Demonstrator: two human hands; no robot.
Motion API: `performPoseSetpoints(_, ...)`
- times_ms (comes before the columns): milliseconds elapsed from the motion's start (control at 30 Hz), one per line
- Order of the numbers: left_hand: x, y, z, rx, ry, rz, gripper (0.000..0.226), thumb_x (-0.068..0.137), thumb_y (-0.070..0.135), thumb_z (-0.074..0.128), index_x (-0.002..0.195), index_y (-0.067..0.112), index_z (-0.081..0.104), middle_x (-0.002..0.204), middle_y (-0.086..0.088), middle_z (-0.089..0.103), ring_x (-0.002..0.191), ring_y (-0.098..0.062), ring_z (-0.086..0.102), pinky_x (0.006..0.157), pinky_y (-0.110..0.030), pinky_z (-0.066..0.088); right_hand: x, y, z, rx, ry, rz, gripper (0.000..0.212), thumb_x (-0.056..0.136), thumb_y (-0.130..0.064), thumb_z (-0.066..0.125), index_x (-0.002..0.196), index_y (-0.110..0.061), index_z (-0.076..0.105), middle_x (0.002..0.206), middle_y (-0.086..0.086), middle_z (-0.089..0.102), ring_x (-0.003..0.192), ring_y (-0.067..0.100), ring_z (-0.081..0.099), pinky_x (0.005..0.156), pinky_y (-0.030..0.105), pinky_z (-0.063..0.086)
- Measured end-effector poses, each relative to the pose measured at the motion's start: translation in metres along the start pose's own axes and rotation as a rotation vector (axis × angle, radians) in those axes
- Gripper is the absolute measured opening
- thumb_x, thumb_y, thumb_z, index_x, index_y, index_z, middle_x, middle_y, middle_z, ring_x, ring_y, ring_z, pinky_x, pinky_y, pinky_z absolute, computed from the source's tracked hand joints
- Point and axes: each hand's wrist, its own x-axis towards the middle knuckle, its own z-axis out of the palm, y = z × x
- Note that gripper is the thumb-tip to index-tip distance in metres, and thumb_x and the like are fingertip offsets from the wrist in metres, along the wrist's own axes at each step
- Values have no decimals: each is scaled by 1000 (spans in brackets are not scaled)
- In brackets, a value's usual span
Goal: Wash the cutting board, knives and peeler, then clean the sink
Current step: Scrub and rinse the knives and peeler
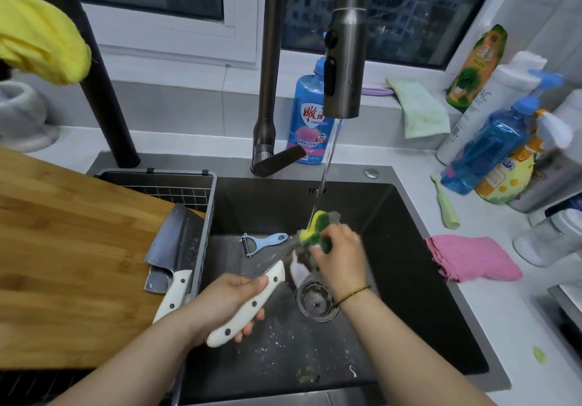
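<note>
The person leans over the dark sink with both forearms reaching in from the bottom of the view. The left hand is turned palm-up, fingers curled round the white riveted handle of a kitchen knife and thumb lying along its top. The knife points up and to the right, over the sink floor; its blade is blurred and partly hidden under the sponge. The right hand, with a thin cord bracelet at the wrist, is bent downward and pinches a yellow-and-green sponge folded over the blade. The stream of water from the pull-down faucet falls onto the sponge.

A blue peeler lies on the sink floor just left of the sponge, well clear of the drain strainer. A cleaver with a matching white handle rests at the right edge of the wooden cutting board, its blade overlapping the rim of the wire drain basket. The board spans the left side of the sink. White flecks dot the sink floor near the person.
</note>
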Motion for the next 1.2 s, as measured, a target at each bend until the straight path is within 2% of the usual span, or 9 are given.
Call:
performPoseSetpoints(100,1,0,-3,-1,19,2,28,93,26,48,84,0,53,50,-6,56,33,-14,46,32,-17,36,-12,-3,11,44,-62,-67,12,82,-18,64,85,-9,58,94,1,48,99,17,41,69,18,24)
performPoseSetpoints(200,0,0,-4,-6,8,8,28,93,26,48,81,1,53,51,-6,57,33,-14,46,31,-17,37,8,5,0,81,-30,62,23,82,-19,64,68,-18,46,85,-5,41,93,18,44,72,19,29)
performPoseSetpoints(333,-2,1,-4,-13,-13,6,28,93,26,48,83,1,55,52,-6,58,33,-14,47,31,-17,37,20,14,-11,83,99,179,9,82,-15,63,81,-7,58,94,7,48,101,27,50,79,24,35)
performPoseSetpoints(500,-2,1,-11,17,19,7,28,92,27,49,82,2,55,51,-6,57,34,-14,47,32,-18,37,-14,-6,13,86,-53,-124,21,81,-19,65,90,0,63,96,2,45,94,12,35,71,9,21)
performPoseSetpoints(700,-6,3,-1,93,-6,40,27,93,24,50,74,4,55,51,-4,57,35,-14,47,34,-18,38,22,18,-15,107,107,184,18,81,-16,65,88,0,62,111,13,52,108,25,45,86,22,33)
performPoseSetpoints(767,-5,4,1,99,0,37,26,93,24,50,77,4,54,51,-4,57,34,-14,47,34,-18,38,14,12,-11,84,91,136,17,82,-16,65,87,-1,62,110,12,52,105,22,43,81,20,30)
performPoseSetpoints(900,-2,6,0,75,31,25,26,92,23,51,75,5,55,50,-4,56,33,-14,46,32,-17,37,-15,-10,13,125,23,-144,21,78,-17,69,87,2,65,103,10,53,93,12,31,74,8,20)
performPoseSetpoints(1100,-6,1,5,142,26,36,24,92,23,51,74,7,56,55,-3,57,36,-12,48,35,-18,39,9,13,0,125,93,85,18,81,-10,65,93,3,62,115,13,50,109,25,47,89,19,32)
performPoseSetpoints(1200,-3,3,4,183,57,73,26,92,21,52,69,8,53,53,-2,55,34,-10,47,34,-17,37,-7,-2,9,61,216,-132,13,67,-4,72,75,3,64,96,19,61,95,26,54,81,19,32)
